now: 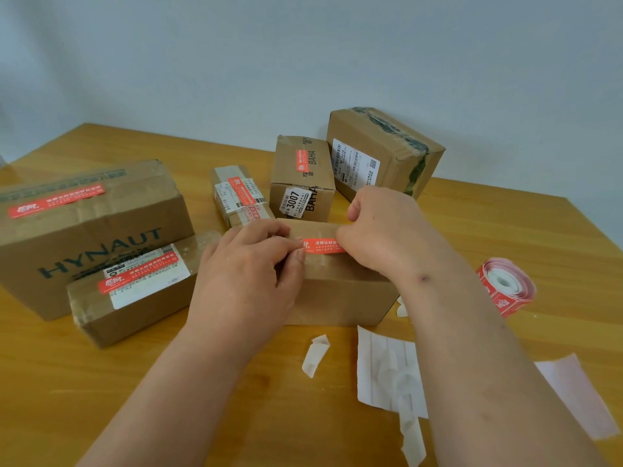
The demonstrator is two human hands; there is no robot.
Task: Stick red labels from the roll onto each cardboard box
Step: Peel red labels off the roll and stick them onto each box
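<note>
"HYNAUT" on the big box (101, 244); "BAHA", "3007" on the small box (301, 183)

At the centre of the frame we see a box (340, 291) with a label (323, 246) on its top, our left hand (246, 274) at the label's left end and our right hand (381, 230) at its right. Left of it lie two boxes, the HYNAUT box (84, 230) behind a flatter box (135, 298); three more boxes stand behind, toward upper centre. The label roll (505, 288) lies at right, and backing scraps (387, 369) at lower right on the table (101, 382).
</note>
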